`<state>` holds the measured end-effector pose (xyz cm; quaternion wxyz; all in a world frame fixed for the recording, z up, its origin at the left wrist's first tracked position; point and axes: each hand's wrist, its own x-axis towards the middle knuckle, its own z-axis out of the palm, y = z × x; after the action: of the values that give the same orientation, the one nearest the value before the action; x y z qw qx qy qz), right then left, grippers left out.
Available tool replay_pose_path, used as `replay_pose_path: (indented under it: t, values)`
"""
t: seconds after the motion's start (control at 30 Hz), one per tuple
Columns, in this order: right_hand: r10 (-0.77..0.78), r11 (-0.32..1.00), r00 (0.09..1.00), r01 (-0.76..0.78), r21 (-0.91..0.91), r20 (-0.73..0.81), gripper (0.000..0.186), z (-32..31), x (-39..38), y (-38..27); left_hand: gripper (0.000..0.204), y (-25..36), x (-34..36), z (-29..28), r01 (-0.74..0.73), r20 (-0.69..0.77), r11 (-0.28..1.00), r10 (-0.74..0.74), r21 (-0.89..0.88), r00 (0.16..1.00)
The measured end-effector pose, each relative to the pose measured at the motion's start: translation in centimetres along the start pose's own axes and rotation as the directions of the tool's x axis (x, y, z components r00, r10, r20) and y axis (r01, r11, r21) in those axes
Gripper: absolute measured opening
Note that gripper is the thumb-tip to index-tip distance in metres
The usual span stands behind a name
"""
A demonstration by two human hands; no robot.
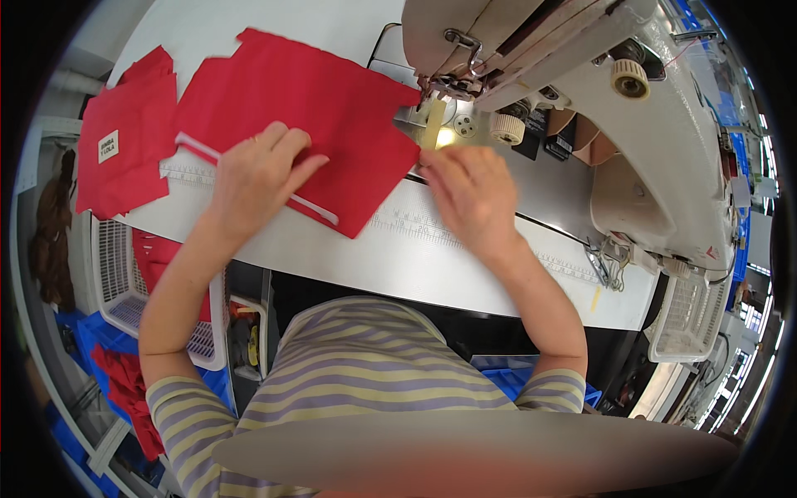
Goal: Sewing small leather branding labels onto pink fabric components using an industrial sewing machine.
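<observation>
A red fabric piece (317, 104) with a white strip (315, 209) along its lower left part lies on the white machine table (307, 249). My left hand (257, 178) rests on the fabric, fingers bent and thumb apart. My right hand (471, 192) pinches the fabric's right corner, just below the sewing machine's presser foot area (444, 91). A pale yellow guide (432, 124) stands beside that corner, under a lit spot. More red pieces (124, 174) lie stacked at the left, with a white label on top.
A white basket with red cloth (116, 274) sits below the table's left edge, near blue crates (124, 332). Another white basket (689, 319) is at the right. Small metal snips (599, 266) lie by the machine head (664, 133), which occupies the upper right.
</observation>
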<state>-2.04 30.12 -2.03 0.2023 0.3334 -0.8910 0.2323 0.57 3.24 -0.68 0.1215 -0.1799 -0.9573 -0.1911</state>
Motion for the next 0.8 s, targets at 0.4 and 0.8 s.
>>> replay_pose_path:
  t: [0.4,0.8]
  values:
    - [-0.145,0.988,0.989,0.145,-0.044,0.022,0.033,0.2,-0.9,-2.2,0.023,-0.4,10.7,3.0,-0.086,0.07,0.965,0.107,-0.247,0.992]
    - [-0.148,0.985,0.988,0.15,-0.09,0.033,0.034,0.9,-0.5,-2.0,0.014,-1.6,8.7,2.8,-0.131,-0.147,0.967,0.1,-0.218,0.984]
